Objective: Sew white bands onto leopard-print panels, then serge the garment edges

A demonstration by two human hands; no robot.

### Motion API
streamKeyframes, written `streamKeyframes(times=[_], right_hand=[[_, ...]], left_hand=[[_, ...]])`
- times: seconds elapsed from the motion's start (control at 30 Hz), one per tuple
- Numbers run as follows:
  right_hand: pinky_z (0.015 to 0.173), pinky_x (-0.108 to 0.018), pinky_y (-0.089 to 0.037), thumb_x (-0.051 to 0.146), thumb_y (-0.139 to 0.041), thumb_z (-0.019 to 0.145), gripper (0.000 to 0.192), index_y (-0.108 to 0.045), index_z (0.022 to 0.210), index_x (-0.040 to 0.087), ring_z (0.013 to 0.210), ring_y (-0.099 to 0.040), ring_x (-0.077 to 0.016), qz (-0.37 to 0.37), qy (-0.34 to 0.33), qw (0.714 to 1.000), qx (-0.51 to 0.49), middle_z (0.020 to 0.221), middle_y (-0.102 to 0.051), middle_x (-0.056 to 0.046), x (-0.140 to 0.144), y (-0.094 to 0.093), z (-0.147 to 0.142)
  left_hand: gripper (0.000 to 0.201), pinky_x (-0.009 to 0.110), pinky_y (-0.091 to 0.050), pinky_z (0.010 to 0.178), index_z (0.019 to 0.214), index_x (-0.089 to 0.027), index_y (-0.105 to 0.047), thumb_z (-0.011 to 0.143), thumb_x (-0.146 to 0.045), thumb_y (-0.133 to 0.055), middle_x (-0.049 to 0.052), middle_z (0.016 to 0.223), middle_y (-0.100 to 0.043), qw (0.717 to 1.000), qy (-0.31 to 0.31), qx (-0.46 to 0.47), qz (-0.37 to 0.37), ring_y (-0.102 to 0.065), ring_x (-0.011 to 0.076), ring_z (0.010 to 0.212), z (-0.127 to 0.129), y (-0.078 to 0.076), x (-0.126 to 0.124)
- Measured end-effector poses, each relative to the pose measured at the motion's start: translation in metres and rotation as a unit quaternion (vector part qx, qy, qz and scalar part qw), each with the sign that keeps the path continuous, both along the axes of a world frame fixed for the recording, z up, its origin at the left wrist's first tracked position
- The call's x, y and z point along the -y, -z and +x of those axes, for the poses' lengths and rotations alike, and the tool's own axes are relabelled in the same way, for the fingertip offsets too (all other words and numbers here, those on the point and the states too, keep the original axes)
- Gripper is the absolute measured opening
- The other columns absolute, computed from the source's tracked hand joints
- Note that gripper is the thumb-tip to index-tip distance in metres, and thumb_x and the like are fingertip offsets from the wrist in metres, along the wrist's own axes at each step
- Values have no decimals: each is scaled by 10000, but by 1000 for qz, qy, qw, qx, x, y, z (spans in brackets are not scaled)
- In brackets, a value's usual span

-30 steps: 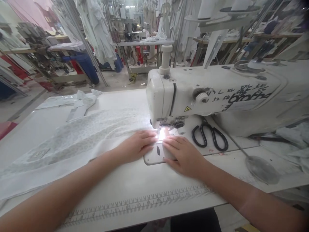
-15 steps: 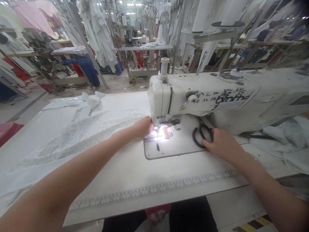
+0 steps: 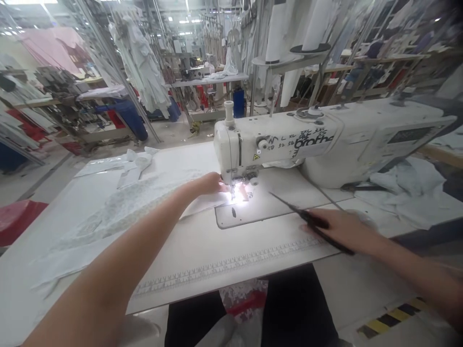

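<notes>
My R hand (image 3: 343,230) was clenched round the scissors (image 3: 307,219), grip at the black handles, blades shut and pointing to 10 o'clock toward the needle. Scissors sat just above the table (image 3: 202,250), at 3 o'clock from the lit needle plate (image 3: 253,209). Blurred, so couldn't tell which fingers were in the loops.

My L hand (image 3: 210,184) lay flat on the fabric (image 3: 144,202), fingertips right by the presser foot at 9 o'clock of the needle. Pressing, not gripping; couldn't tell if any cloth was pinched.

Fabric ran from the needle out to 8 o'clock across the table, white, lace-like w/ a plain strip under it. Judged v. light, soft, floppy, prob slippery on the smooth top, would snag easily. Best held flat w/ spread fingers near the seam, not lifted by one edge.

Scissors judged stiff, metal, moderately heavy, sharp tips: hold by handles only, keep tips off the lace.

Machine (image 3: 325,140) stood at 12 to 2 o'clock, white, marker scribble on the arm. Loose white scraps (image 3: 133,159) at 10 o'clock, more cloth (image 3: 405,193) piled at 3 o'clock behind the machine base. Printed ruler (image 3: 231,267) along the table's near edge.
</notes>
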State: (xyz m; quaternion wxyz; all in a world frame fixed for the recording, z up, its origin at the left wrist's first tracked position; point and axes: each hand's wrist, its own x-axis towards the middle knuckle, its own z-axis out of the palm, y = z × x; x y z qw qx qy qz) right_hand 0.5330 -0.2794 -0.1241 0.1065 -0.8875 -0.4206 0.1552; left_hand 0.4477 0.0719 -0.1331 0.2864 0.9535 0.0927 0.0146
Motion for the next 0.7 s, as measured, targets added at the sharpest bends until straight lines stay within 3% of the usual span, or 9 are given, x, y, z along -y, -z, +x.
streamKeyframes(times=[0.17,0.27,0.37,0.5,0.7], right_hand=[[663,-301,-445,515,-540,769,378,-459,979,211,875,-552,-244,84,-25,993,-81,993,-561,-75,-12,-12,-74],[691,-320,-436,476,-568,758,350,-445,941,204,880,-528,-245,107,-37,990,-88,984,-533,-73,-25,-8,-100],[699,-327,-424,456,-595,743,328,-436,875,202,851,-509,-230,132,-70,984,-102,946,-521,-56,-37,-3,-116],[670,-312,-411,453,-621,722,336,-430,838,203,812,-494,-210,152,-94,976,-126,907,-514,-36,-42,-4,-133],[564,-264,-349,397,-637,700,309,-402,702,196,670,-477,-173,169,-54,978,-108,763,-527,-11,-25,6,-150]], left_hand=[[447,293,-453,597,885,-145,-669,689,-532,-562,83,847,-676,990,-117,-66,-33,-619,233,738,-65,-28,29],[495,280,-464,641,997,-196,-646,693,-578,-564,49,885,-681,971,-178,-56,-153,-623,213,787,-120,-42,59],[493,285,-456,710,1042,-230,-631,658,-540,-640,34,899,-684,941,-227,-33,-248,-615,204,841,-160,-45,88],[345,291,-439,774,926,-209,-663,693,-464,-649,22,856,-684,926,-183,-4,-329,-608,184,838,-180,-39,114],[240,315,-425,813,780,-172,-652,718,-404,-642,20,801,-655,912,-109,-6,-396,-591,183,831,-177,-34,135]])
